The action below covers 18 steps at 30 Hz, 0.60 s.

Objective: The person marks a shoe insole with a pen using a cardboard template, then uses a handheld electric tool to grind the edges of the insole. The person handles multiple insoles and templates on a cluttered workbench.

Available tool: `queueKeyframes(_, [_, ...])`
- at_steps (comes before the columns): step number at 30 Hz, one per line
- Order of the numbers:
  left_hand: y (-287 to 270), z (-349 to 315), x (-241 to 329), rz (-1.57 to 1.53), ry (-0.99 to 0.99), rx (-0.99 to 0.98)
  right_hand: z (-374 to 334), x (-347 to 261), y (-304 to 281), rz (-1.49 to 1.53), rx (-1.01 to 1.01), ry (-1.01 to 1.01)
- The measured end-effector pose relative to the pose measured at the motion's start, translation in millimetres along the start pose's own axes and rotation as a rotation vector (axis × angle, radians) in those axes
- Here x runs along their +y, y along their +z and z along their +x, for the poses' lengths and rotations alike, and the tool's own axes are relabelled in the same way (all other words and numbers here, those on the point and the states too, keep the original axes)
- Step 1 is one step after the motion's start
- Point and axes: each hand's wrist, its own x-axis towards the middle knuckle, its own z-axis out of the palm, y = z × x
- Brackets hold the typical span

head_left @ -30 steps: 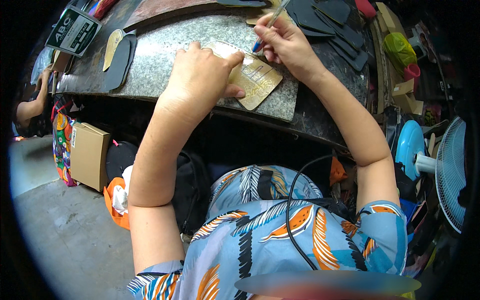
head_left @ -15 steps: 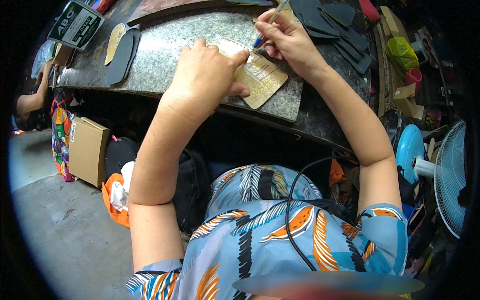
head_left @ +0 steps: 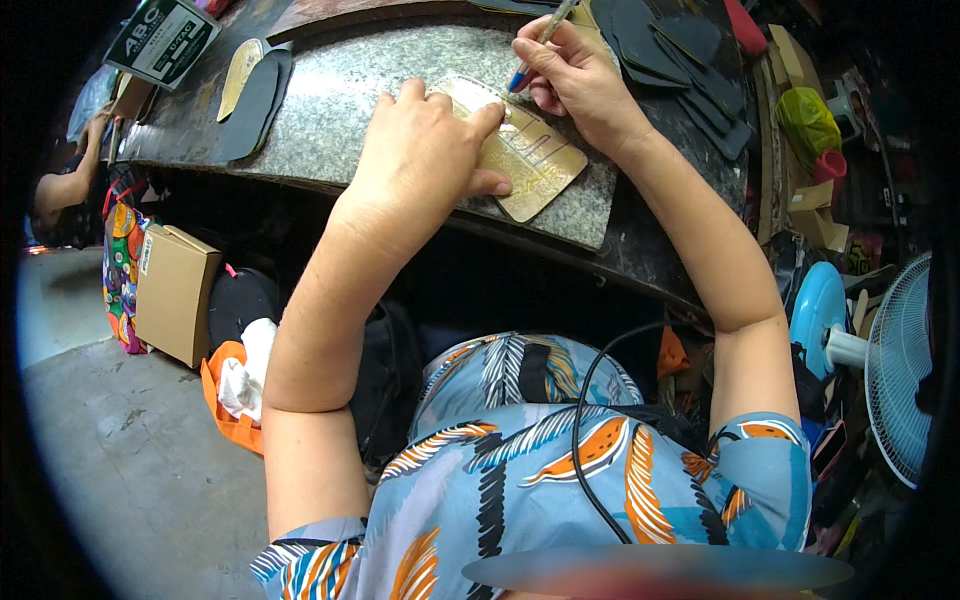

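The speckled grey granite slab (head_left: 350, 95) serves as the work surface. A flat tan cardboard pattern piece with cut slots (head_left: 528, 158) lies on the near right part of the slab. The left hand (head_left: 425, 150) presses on the pattern's left portion, fingers spread flat, gripping nothing. The right hand (head_left: 572, 72), at the pattern's far edge, pinches a blue-tipped pen (head_left: 538, 40); its tip appears to touch the pattern. Dark sole-shaped cutouts (head_left: 250, 105) lie on the slab's left end.
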Motion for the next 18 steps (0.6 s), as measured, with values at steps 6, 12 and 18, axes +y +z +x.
queueKeyframes(6, [3,-2,-1,-0.017,-0.006,0.009,5,2,3,-0.072,-0.146,-0.140])
queueKeyframes(12, [8,-8,-1,-0.059,-0.021,0.088,9,6,6,-0.276,-0.165,-0.269])
queueKeyframes(18, [13,-13,-2,-0.083,-0.038,0.142,16,8,8,-0.356,-0.168,-0.335])
